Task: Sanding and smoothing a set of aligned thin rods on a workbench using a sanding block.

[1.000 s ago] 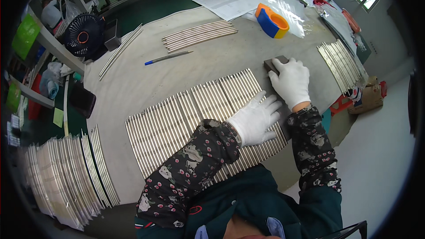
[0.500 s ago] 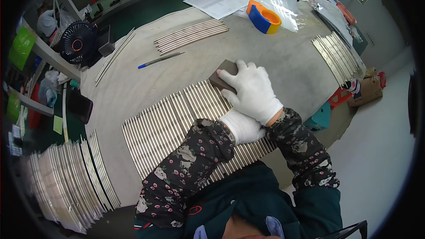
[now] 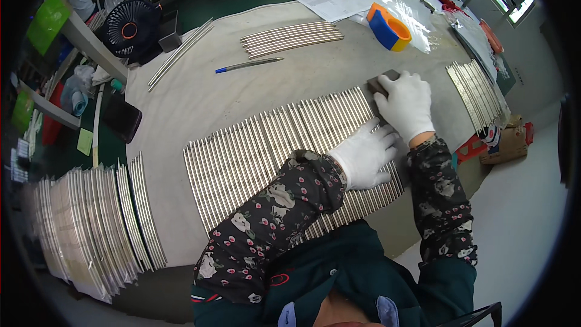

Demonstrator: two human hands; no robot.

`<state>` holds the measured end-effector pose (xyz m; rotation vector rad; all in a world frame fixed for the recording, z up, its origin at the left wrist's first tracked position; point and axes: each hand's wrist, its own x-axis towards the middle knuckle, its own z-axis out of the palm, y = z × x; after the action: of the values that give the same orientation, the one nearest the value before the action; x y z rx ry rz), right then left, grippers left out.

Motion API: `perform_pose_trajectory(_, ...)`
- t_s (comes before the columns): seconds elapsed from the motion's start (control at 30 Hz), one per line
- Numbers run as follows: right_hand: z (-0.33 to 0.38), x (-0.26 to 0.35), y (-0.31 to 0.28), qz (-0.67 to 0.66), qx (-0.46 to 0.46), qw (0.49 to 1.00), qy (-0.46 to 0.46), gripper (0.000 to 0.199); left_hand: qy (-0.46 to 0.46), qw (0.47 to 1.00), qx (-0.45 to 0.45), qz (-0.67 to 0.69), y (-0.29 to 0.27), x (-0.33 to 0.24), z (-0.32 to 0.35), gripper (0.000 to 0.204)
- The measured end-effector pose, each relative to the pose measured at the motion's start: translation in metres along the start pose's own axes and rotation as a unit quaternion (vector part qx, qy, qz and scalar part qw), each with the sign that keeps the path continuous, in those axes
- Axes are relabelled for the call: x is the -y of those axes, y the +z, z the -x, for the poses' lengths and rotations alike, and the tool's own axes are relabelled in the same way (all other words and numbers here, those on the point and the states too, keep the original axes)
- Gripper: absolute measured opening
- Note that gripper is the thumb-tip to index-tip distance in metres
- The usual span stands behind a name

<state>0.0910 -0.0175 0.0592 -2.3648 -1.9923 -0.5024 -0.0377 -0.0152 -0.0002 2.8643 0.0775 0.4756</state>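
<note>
two hands on rods, block

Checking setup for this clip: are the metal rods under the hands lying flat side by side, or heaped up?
Flat, side by side. The metal rods form one even row on the table; the left hand presses on them, the right hand holds a dark block.

A single head-worn fisheye view is looking steeply down from above the person's own chest onto the grey cloth-covered table, sitting close enough that the dark teal jacket and floral sleeves are filling the lower middle. It is facing forward across the table toward the far green floor, with straight edges bending toward the dark round rim. The white-gloved left hand and white-gloved right hand are lying right of centre.
</note>
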Motion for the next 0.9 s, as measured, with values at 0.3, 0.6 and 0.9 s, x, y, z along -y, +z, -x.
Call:
perform_pose_trajectory(0.3,0.002,0.053,-0.006,-0.096,-0.023,0.989,-0.114,0.036,-0.030,0.986,0.044,0.158,0.033,0.010,0.001,0.045)
perform_pose_trajectory(0.6,0.008,0.096,-0.002,-0.193,-0.037,0.945,-0.259,0.035,0.011,0.766,-0.181,0.617,0.107,0.017,-0.015,0.051)
perform_pose_trajectory(0.9,0.006,0.040,-0.012,-0.129,-0.056,0.982,-0.126,0.036,-0.107,0.973,0.167,0.117,-0.011,0.002,-0.001,0.050)
